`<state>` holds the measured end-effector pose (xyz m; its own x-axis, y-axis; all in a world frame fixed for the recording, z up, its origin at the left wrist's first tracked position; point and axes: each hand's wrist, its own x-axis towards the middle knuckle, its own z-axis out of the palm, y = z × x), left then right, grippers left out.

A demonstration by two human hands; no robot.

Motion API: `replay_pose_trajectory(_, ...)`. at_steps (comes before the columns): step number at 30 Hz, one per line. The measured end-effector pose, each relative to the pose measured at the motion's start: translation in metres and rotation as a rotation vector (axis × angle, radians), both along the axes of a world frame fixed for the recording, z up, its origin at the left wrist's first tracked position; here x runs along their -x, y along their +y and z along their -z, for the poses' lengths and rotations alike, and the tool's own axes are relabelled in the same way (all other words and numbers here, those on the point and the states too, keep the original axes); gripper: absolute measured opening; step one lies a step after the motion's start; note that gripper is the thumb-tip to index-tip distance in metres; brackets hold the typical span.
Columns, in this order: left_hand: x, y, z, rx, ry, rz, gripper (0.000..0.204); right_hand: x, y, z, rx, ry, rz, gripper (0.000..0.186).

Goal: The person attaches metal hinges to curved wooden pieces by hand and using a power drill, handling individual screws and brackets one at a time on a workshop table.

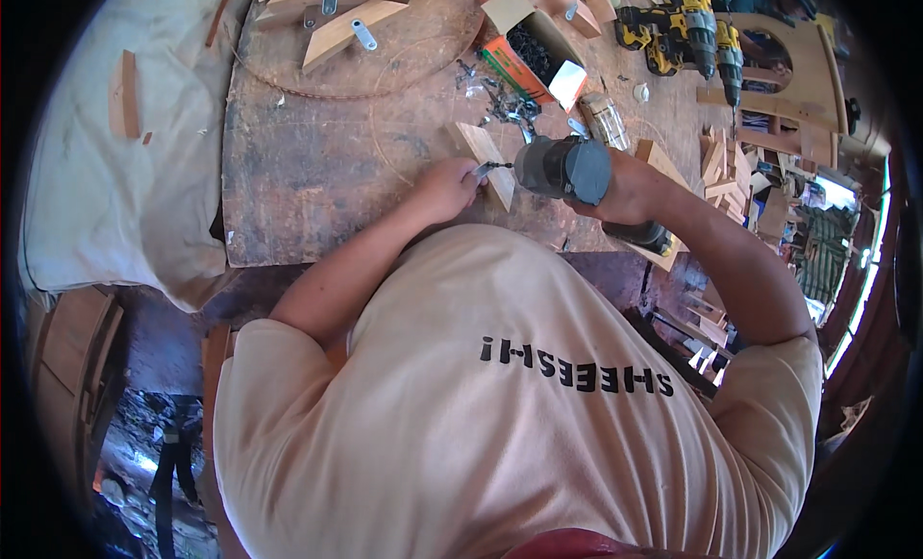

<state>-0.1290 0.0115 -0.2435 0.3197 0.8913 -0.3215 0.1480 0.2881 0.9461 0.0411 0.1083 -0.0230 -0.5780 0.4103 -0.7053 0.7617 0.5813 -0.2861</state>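
Note:
Over the near part of the workbench, my right hand [630, 188] is wrapped round the grip of a dark cordless drill [565, 170]. Its bit points left and meets a small slanted wooden block [502, 186] lying on the bench. At the block's left side, my left hand [446, 190] has its thumb and finger pinched on a small metal plate [482, 172], right by the bit's tip. The drill body hides part of the bench behind it.
An opened box of black screws [540, 54] tips out beyond the block, with loose screws [514, 107] scattered nearby. Several yellow and black drills [697, 30] stand far right. Cut wood pieces with metal plates [351, 32] lie far left, near a cloth-covered surface [120, 194].

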Motion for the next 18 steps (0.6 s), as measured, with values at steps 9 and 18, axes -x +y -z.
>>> replay_pose_trajectory(9,-0.001,0.0,0.002,0.007,-0.017,-0.011,0.02,-0.006,0.008,0.01,0.024,-0.163,-0.014,0.04)
replay_pose_trajectory(18,0.0,0.0,-0.001,0.016,-0.013,-0.006,0.022,-0.001,0.005,0.002,0.046,-0.115,-0.007,0.043)
